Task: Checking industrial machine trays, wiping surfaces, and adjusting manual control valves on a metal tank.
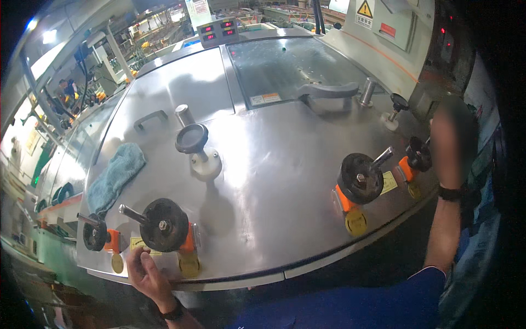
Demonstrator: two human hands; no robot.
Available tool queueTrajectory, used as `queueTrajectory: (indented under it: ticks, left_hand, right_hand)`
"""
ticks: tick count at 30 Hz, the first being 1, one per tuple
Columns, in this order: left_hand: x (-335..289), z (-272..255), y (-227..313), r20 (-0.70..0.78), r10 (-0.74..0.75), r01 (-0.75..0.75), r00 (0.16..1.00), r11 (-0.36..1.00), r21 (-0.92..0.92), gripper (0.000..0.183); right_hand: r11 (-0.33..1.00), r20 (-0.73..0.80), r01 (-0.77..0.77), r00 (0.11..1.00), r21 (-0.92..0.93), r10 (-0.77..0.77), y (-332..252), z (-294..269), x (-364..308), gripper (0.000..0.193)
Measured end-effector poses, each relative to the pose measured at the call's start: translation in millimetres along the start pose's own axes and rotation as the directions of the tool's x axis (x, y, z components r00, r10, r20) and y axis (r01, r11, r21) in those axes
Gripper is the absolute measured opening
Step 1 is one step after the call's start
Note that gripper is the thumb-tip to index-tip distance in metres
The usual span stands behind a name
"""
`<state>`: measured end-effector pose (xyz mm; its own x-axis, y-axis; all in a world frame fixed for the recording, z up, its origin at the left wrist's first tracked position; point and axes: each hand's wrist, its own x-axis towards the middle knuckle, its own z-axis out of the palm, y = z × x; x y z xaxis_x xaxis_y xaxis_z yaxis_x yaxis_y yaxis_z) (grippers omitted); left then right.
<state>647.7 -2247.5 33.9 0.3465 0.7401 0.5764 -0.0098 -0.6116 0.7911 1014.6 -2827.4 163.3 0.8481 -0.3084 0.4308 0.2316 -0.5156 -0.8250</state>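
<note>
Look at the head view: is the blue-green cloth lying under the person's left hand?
No. The blue-green cloth lies further up the metal cover, while the left hand sits below the black handwheel.

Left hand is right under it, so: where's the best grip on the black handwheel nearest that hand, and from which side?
Judging by its shape, take the handwheel by the crank handle jutting from its upper-left rim. Bring the left hand up from below-left: the orange bracket crowds its right side.

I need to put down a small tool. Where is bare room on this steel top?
Bare steel lies between the round knob and the right handwheel. The near-left edge is crowded: towel, handwheel, left hand.
</note>
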Motion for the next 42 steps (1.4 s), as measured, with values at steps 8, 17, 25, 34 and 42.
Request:
queueTrajectory:
  ticks: [8, 17, 25, 34, 42]
  left_hand:
    - [4.0, -2.4, 2.0, 0.047, 0.086, -0.087, 0.995, 0.996, 0.02, 0.02]
    - [-2.3, 0.0, -3.6, 0.062, 0.073, -0.076, 0.995, 0.996, 0.056, 0.016]
    - [0.7, 2.2, -1.9, -0.006, 0.057, -0.055, 0.998, 0.985, 0.163, 0.016]
    - [6.1, 12.8, 18.0, -0.042, -0.184, 0.189, 0.982, 0.959, 0.214, 0.025]
    - [-2.7, 6.0, -1.7, -0.029, -0.066, 0.068, 0.997, 0.996, 0.056, 0.027]
  right_hand:
    - [0.989, 0.266, -0.02, 0.964, 0.15, -0.021, 24.5, 18.6, 36.4, 0.028]
    - [0.992, 0.489, 0.089, 0.864, 0.091, -0.122, -28.6, 61.3, -17.4, 0.03]
    - [0.612, 0.186, -0.281, 0.958, 0.739, 0.216, -4.7, 37.3, -15.8, 0.026]
    - [0.872, 0.191, 0.06, 0.966, 0.486, -0.173, 8.7, 13.4, -53.3, 0.031]
    - [0.833, 0.008, -0.272, 0.952, 0.482, 0.306, 9.7, 13.8, 36.9, 0.025]
